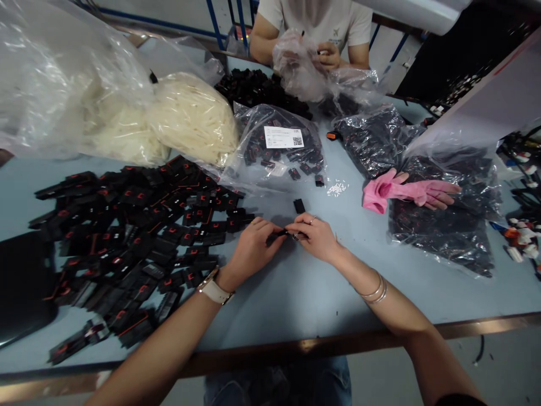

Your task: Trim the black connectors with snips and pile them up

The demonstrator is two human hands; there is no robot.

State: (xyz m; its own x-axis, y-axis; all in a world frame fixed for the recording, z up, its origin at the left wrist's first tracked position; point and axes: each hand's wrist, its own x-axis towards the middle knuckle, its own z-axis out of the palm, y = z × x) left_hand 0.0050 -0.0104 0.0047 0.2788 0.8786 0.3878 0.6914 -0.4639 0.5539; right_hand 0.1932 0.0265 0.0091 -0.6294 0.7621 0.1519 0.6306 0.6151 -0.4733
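Observation:
My left hand point(258, 243) is closed on a small black plastic part point(276, 235), held over the middle of the table. Fingertips of my right hand point(313, 235) pinch together at the right end of that same part; whether they hold a second small piece is hidden. Just beyond my right hand lies one loose black connector housing point(299, 206). A little pile of tiny white pieces point(337, 188) sits farther off to the right. Left of my left hand spreads a large heap of black connector housings with red-orange clips point(169, 231).
Across the table a person point(315, 34) handles a clear plastic bag point(298, 62). Bags of cream-coloured parts point(194, 121) stand back left. A labelled bag point(283, 138) lies mid-table; pink gloves point(408, 192) rest on dark-filled bags point(443, 237). A black tray point(25, 287) is far left.

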